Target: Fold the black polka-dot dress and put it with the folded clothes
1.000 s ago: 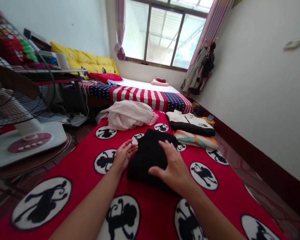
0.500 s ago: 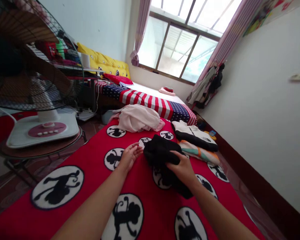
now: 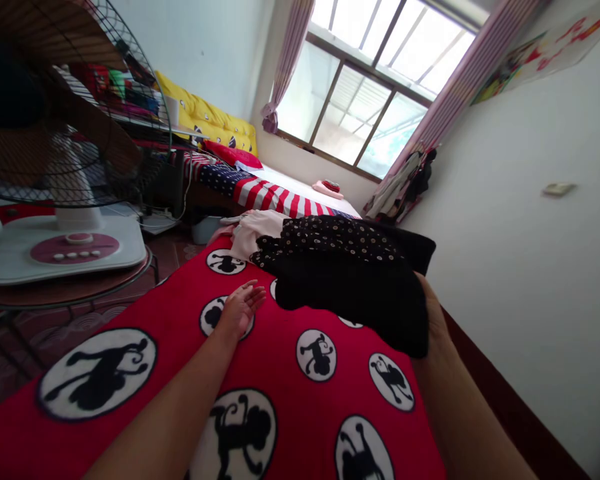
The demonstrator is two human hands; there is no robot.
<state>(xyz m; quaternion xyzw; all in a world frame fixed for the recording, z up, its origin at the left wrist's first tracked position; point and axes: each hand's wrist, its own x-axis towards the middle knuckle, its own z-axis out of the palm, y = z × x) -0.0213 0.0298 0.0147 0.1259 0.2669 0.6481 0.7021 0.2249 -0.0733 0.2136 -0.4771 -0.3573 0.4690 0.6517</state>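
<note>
A folded black garment [image 3: 353,277] with small pale dots on its upper layer hangs lifted above the red blanket [image 3: 180,347] that has monkey prints in white circles. My right hand [image 3: 434,319] is under the garment's right end and carries it; the fingers are hidden by the cloth. My left hand [image 3: 240,308] lies flat on the blanket to the left of the garment, fingers stretched out and holding nothing. A crumpled pale pink garment [image 3: 253,227] lies on the blanket beyond, partly hidden by the black one.
A standing fan [image 3: 65,153] with a white base stands on a round stool at the left. A bed with a stars-and-stripes cover [image 3: 275,193] and yellow headboard lies beyond, under a window. Clothes hang in the far right corner [image 3: 403,183]. A white wall runs along the right.
My right hand has lifted the black garment off the blanket and raised it up toward the right, so it now hides the folded clothes behind. My left hand stays flat on the blanket.
</note>
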